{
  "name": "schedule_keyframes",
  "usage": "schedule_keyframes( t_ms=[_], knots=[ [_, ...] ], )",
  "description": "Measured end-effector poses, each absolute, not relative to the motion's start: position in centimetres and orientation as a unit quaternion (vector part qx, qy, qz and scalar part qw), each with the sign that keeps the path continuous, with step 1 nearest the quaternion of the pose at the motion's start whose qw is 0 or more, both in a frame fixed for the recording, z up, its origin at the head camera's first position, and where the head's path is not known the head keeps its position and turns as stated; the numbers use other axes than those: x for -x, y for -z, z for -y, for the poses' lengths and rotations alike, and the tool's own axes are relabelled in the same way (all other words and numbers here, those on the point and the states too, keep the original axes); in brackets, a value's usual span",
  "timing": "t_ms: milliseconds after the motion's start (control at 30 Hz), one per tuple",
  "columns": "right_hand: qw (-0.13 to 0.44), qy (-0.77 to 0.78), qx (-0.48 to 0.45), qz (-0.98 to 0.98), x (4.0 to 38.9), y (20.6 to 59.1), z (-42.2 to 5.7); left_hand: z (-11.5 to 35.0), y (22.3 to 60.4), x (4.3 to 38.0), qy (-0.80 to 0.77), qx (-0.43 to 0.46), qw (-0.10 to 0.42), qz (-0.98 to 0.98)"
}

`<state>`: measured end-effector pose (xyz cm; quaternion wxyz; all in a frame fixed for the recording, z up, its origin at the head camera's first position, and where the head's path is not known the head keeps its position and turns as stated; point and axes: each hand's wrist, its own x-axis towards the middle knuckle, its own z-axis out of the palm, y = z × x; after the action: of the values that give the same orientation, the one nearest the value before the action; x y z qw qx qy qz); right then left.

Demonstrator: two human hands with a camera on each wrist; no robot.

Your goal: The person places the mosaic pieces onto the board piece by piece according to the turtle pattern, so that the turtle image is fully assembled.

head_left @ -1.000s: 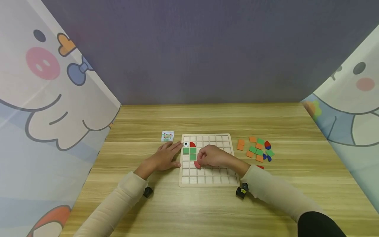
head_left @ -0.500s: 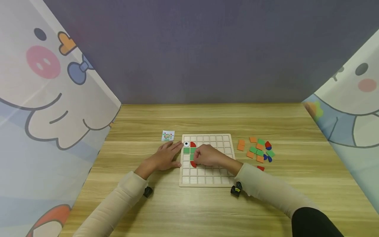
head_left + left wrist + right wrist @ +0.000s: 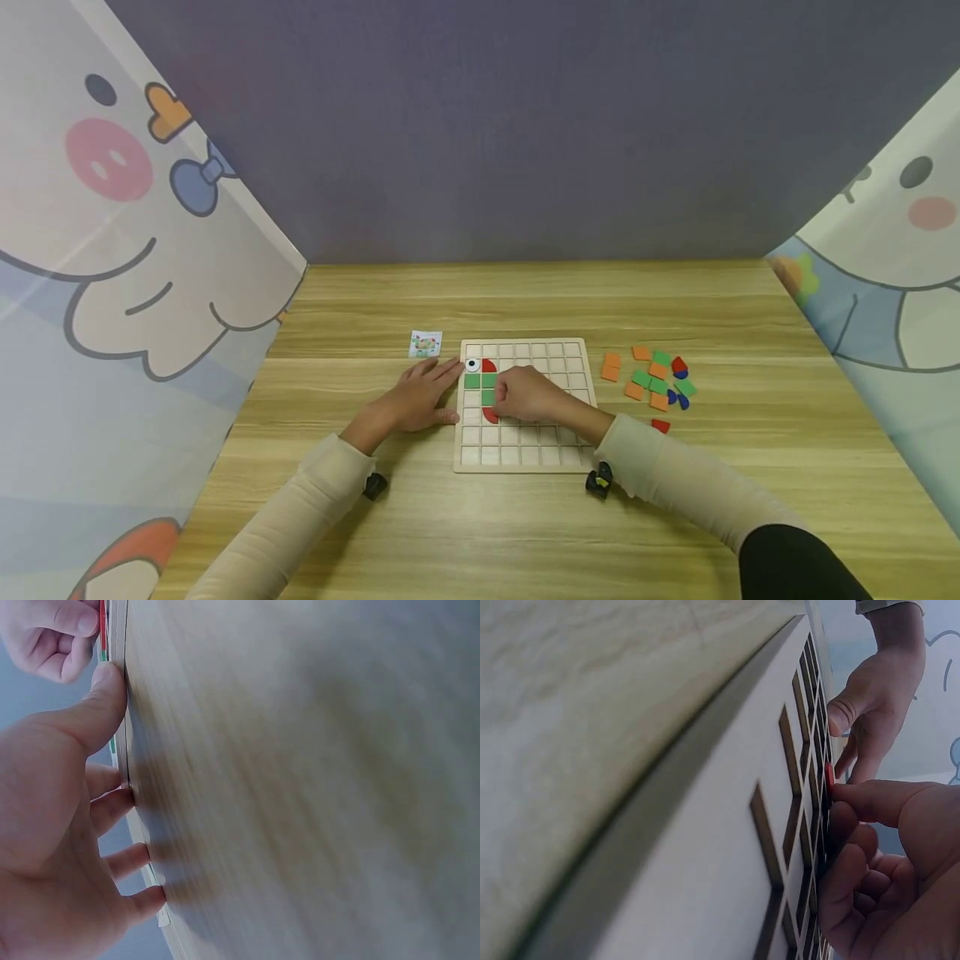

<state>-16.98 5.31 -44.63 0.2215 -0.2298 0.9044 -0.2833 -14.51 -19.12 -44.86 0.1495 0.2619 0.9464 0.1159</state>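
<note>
Grey wall (image 3: 525, 133) behind, wood-grained tabletop (image 3: 517, 533) beneath, left fingers (image 3: 129, 860) spread and right fingers (image 3: 844, 885) pinch 1 red piece (image 3: 490, 416).

We could pass over the near worktop (image 3: 480, 542) between the sleeves (image 3: 300, 508), but on the grid board (image 3: 528, 469) the right hand (image 3: 528, 393) blocks the middle and the left hand (image 3: 420, 398) the left edge; loose tiles (image 3: 657, 386) flank its right side, and a dark backdrop (image 3: 510, 133) closes the far end

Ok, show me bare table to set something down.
Free: table in front of the grid board, between the sleeves, and the strip between board and dark wall. Crowded: board's right side, by loose tiles, and left, by the left hand.
</note>
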Motion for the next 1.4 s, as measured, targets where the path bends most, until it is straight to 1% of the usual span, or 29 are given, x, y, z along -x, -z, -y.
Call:
schedule_keyframes(
  t_ms=[433,900,1167,1400],
  knots=[
    [0.205,0.291,0.22,-0.908,18.1,44.4,-7.8,19.1,45.1,14.5,-0.118,-0.262,0.145,-0.947],
    [0.206,0.315,0.189,-0.907,19.9,43.7,-13.3,19.1,44.8,14.6,-0.122,-0.266,0.148,-0.945],
    [0.203,0.336,0.159,-0.906,20.2,43.1,-16.3,19.1,44.6,14.4,-0.125,-0.266,0.148,-0.944],
    [0.199,0.336,0.138,-0.91,20.2,43.3,-18.9,19.2,44.8,14.5,-0.121,-0.27,0.144,-0.944]
  ],
)
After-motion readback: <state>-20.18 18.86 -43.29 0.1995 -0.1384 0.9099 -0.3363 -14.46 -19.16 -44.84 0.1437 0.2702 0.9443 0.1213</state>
